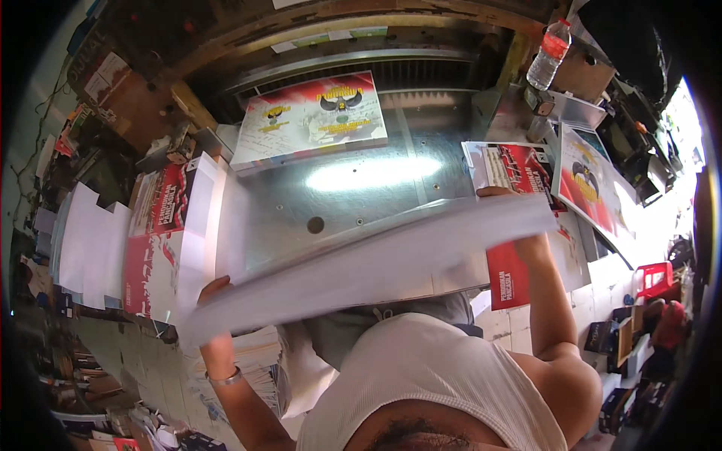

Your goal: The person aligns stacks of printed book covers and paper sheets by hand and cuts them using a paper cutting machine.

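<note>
A long white paper sheaf [376, 259], smeared by motion, stretches slantwise in front of me, its right end farther away than its left. I grip its left end with my left hand [215, 287], the fingers curled over the far edge. At the other end my right hand [531, 246] is closed on it, partly hidden behind the paper. Whether it is one sheet or several I cannot tell. Beyond it lies a metal worktable [278, 203] with a bright light reflection. A stack of red and white printed covers [316, 124] rests at the table's back.
Red and white printed sheets [154, 248] and white paper stacks [94, 244] stand at the left. More printed covers [510, 282] lie at the right, beside a tilted cover stack [590, 184]. A plastic bottle [549, 56] stands back right. Bundled paper [244, 376] sits low left.
</note>
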Motion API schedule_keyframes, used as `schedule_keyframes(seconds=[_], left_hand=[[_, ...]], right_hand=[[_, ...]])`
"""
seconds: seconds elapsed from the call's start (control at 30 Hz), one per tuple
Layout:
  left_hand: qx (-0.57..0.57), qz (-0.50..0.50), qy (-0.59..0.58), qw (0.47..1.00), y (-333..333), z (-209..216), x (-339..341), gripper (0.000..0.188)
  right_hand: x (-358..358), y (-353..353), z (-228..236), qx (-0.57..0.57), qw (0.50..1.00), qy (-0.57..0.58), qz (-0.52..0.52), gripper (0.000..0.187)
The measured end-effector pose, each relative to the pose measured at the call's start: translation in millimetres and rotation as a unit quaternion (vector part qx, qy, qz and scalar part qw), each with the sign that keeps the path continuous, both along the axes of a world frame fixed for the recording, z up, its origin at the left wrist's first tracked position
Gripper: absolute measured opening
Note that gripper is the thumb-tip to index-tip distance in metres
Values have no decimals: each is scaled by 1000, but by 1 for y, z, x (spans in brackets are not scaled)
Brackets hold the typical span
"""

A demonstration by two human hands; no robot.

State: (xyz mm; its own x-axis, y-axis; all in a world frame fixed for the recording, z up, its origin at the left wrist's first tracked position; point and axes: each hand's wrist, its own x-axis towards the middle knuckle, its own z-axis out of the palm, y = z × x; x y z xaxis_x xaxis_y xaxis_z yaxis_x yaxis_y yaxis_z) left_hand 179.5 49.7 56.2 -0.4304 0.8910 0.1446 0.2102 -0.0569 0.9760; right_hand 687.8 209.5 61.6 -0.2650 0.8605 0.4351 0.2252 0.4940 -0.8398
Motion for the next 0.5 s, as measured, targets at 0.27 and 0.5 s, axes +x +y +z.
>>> schedule_keyframes(seconds=[0.27,0.5], left_hand=[[-60,-54,-287,955,-35,-30,-38,28],[-25,-167,-266,949,-12,-19,-15,48]], right_hand=[[10,-16,6,-255,954,151,50,42],[-7,-2,4,-251,942,198,102,48]])
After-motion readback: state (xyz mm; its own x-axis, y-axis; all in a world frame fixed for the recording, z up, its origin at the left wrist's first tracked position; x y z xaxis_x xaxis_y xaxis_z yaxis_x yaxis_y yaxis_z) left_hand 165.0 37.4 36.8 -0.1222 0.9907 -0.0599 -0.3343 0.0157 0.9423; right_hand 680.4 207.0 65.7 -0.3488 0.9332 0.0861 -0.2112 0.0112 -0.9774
